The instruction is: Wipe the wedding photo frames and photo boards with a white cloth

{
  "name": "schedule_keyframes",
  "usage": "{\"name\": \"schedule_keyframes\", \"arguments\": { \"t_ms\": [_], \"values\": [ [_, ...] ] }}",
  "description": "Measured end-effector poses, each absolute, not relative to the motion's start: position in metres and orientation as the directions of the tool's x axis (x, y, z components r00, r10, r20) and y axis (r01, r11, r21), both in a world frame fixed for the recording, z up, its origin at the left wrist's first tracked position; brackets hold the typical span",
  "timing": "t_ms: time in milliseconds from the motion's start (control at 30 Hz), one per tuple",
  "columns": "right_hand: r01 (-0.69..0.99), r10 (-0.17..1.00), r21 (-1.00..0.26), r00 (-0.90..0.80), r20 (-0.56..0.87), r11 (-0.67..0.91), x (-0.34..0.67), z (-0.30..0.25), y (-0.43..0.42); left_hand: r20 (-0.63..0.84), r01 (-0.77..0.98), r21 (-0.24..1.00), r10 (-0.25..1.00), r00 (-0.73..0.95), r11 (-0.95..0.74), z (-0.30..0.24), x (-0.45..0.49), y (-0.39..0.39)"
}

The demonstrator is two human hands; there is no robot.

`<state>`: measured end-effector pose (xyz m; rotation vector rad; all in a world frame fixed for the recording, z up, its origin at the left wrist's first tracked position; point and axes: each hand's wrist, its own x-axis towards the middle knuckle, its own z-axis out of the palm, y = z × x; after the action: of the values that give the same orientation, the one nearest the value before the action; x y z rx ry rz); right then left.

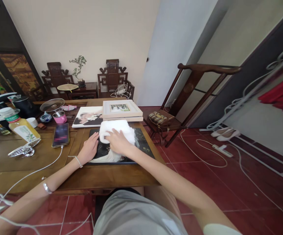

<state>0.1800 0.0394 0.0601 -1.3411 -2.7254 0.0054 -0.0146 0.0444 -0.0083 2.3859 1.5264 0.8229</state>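
Note:
On the wooden table lies a dark picture panel with a pale, dress-like shape in its image. My right hand is on a folded white towel, gripping it from above and pressing it against the panel; the towel covers part of the picture. Stretched flat, my left hand rests at the panel's left edge with nothing in it. Just behind the towel are a white-framed photo stacked on another frame and a white-edged picture beside it.
A phone on a charging cable, a silver hair clip, a bottle of yellow liquid and a pink cup stand or lie to the left. At right, a wooden chair holds a checked bag. Cables cross the red floor.

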Motion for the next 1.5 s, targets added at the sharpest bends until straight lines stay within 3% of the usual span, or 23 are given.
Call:
{"name": "schedule_keyframes", "arguments": {
  "t_ms": [267,433,567,767,900,1033,1167,1300,1500],
  "values": [
    [0.805,0.805,-0.038,-0.589,0.065,0.592,0.172,0.055,0.007,0.342,0.763,0.428,0.869,0.358,-0.484,-0.004,-0.015,0.044],
    [0.711,0.718,-0.131,-0.696,0.006,0.691,0.193,0.056,-0.058,0.333,0.783,0.411,0.876,0.348,-0.467,-0.001,-0.014,0.042],
    [0.69,0.708,-0.21,-0.706,0.014,0.692,0.216,0.06,-0.056,0.345,0.792,0.401,0.876,0.336,-0.461,-0.004,-0.014,0.043],
    [0.852,0.855,-0.075,-0.515,0.07,0.519,0.222,0.064,0.02,0.344,0.779,0.429,0.88,0.327,-0.457,-0.009,-0.015,0.045],
    [0.876,0.875,-0.041,-0.476,0.09,0.481,0.199,0.063,0.04,0.322,0.744,0.515,0.901,0.291,-0.425,0.0,-0.014,0.043],
    [0.764,0.767,-0.06,-0.638,0.067,0.642,0.174,0.06,0.018,0.385,0.617,0.678,0.908,0.166,-0.4,0.02,-0.013,0.037],
    [0.582,0.59,-0.115,-0.806,0.045,0.805,0.174,0.058,-0.019,0.429,0.557,0.732,0.901,0.073,-0.393,0.032,-0.011,0.032],
    [0.49,0.509,-0.179,-0.858,0.075,0.853,0.201,0.056,-0.046,0.417,0.583,0.689,0.894,0.165,-0.429,0.029,-0.009,0.031],
    [0.658,0.683,-0.214,-0.728,0.066,0.722,0.249,0.056,-0.044,0.294,0.727,0.52,0.893,0.34,-0.448,0.015,-0.007,0.033]
  ]
}}
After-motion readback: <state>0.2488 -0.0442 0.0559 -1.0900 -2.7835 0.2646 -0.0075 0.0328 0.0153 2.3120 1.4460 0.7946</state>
